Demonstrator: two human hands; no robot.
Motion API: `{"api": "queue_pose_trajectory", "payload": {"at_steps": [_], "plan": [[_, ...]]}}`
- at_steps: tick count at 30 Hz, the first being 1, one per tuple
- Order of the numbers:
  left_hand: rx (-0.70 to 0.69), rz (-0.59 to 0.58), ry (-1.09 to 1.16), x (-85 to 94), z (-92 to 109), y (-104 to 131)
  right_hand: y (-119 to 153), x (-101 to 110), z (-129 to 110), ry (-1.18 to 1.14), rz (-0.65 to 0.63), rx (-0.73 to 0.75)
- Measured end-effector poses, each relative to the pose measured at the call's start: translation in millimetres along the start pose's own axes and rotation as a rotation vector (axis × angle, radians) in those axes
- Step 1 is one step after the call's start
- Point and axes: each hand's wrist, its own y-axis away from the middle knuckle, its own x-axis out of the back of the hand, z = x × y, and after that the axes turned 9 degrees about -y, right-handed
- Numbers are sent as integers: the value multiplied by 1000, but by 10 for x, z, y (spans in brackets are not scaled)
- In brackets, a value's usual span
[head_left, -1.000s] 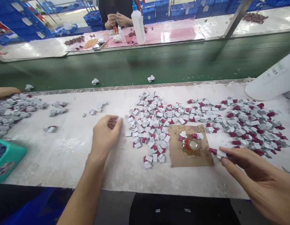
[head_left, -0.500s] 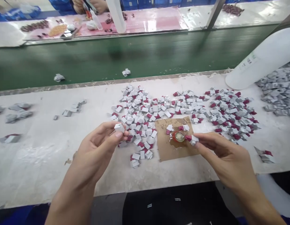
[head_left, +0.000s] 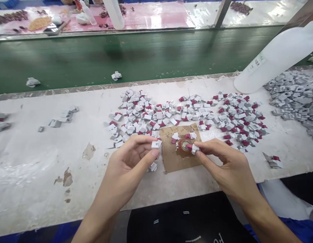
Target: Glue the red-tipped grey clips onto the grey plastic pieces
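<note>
Between the thumb and fingertips of my left hand is a small white plastic block, held left of a brown cardboard piece. My right hand pinches a white plastic part with a dark red end. Its red end points left, over or against a small round dish with a pale centre and reddish rim. Two loose white-and-red parts lie by the dish on the cardboard. Behind the cardboard spreads a heap of white-and-red parts, partly hidden by my left hand.
A white bottle leans at the right, by a pile of grey-white parts. A green conveyor belt runs behind the table, carrying a few white pieces. Opposite stands another bench with dark pieces and bottles.
My left hand has moved right with the white block, closer to the cardboard. My right hand has shifted left, bringing the red end over the dish. The whole view has also shifted.
</note>
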Motion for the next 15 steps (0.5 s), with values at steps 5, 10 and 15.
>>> {"api": "queue_pose_trajectory", "payload": {"at_steps": [5,10,15], "plan": [[-9,-81,28,-208,145,-15,-23,43,-68,-147,43,-74],[-11,-247,202,-471,239,-88,-87,70,-94,-517,-7,-186],[-3,-296,246,-598,275,-126,-112,80,-82,-565,-18,-197]]}}
